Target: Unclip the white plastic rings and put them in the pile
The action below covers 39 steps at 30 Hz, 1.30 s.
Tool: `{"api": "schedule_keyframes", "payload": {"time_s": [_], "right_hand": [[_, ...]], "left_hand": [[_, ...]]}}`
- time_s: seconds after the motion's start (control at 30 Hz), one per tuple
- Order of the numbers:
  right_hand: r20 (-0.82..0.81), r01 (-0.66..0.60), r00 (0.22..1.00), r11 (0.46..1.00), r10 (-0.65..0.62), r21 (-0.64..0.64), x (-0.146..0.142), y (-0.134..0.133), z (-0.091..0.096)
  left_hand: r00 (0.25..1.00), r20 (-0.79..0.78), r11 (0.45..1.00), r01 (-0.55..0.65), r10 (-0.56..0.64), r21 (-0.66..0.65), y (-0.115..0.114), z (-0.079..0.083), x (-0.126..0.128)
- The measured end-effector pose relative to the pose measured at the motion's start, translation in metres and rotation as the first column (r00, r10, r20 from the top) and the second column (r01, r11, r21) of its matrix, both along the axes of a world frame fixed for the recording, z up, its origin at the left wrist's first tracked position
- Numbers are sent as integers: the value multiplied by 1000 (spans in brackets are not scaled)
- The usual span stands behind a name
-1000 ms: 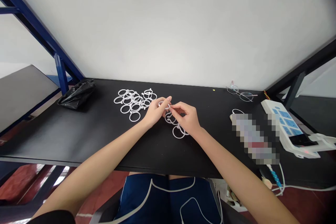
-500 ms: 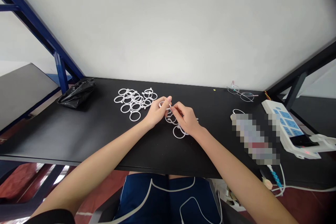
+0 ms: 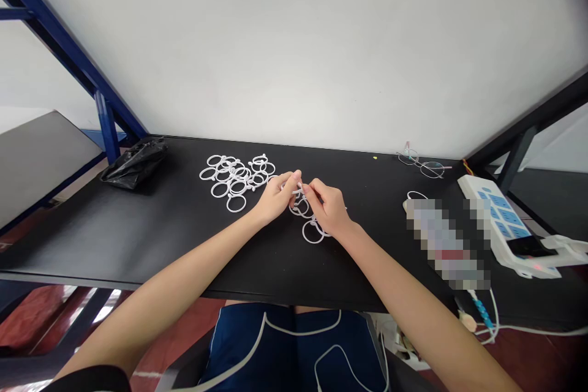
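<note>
My left hand [image 3: 277,197] is closed on a white curtain ring, mostly hidden behind its thumb and fingers. My right hand [image 3: 327,205] meets it from the right, thumb and forefinger pinching the small end of the same ring. Left of my hands lies a loose pile of white curtain rings [image 3: 236,203], each with a little knob or eyelet. A second, smaller group of white rings [image 3: 313,241] lies under and beside my right hand, partly covered by it.
A crumpled black plastic bag [image 3: 134,164] lies at the desk's left end. On the right are eyeglasses [image 3: 432,169], a blurred-out phone-like object [image 3: 443,244] with a cable, and a white power strip [image 3: 498,214]. A white wall backs the black desk [image 3: 193,245].
The ring between my hands has been turned, so its loop shows less now. Both hands have barely shifted; the ring groups on the desk look the same.
</note>
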State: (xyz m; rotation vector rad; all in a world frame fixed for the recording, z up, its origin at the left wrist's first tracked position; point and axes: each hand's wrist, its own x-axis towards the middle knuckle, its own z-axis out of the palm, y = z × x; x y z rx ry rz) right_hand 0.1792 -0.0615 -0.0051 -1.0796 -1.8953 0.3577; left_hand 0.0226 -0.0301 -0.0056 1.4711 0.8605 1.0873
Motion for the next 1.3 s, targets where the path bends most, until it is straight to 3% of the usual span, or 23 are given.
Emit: {"api": "schedule_keyframes", "payload": {"time_s": [0.47, 0.97, 1.3], "right_hand": [[76, 27, 997, 998, -31, 53, 0, 0, 0], [55, 14, 998, 998, -17, 63, -1, 1, -1], [-160, 141, 979, 985, -124, 100, 1, 4, -1]], "left_hand": [[993, 114, 996, 25, -15, -83, -6, -1, 5], [998, 66, 999, 2, 1, -48, -5, -2, 5], [977, -23, 976, 213, -212, 46, -14, 3, 3]]}}
